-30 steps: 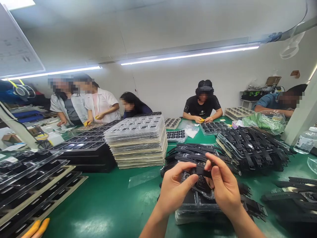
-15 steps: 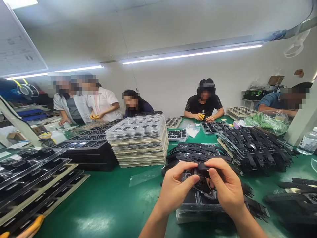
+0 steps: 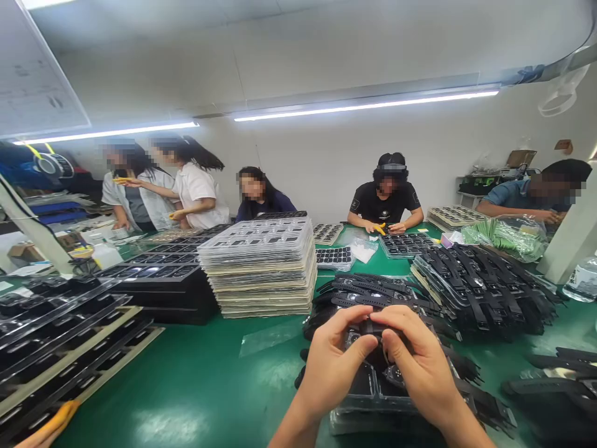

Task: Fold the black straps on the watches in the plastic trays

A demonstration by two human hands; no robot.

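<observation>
1. You have a small black piece [image 3: 369, 326] pinched between the thumbs and fingers of your left hand [image 3: 332, 364] and right hand [image 3: 423, 364].
2. Your fingers cover most of it, so you cannot tell its full outline or tilt.
3. It's held above the clear tray [image 3: 354, 400].

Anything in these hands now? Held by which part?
Left hand and right hand hold a small black piece at their fingertips; mostly hidden, so which part is gripped can't be told.
</observation>
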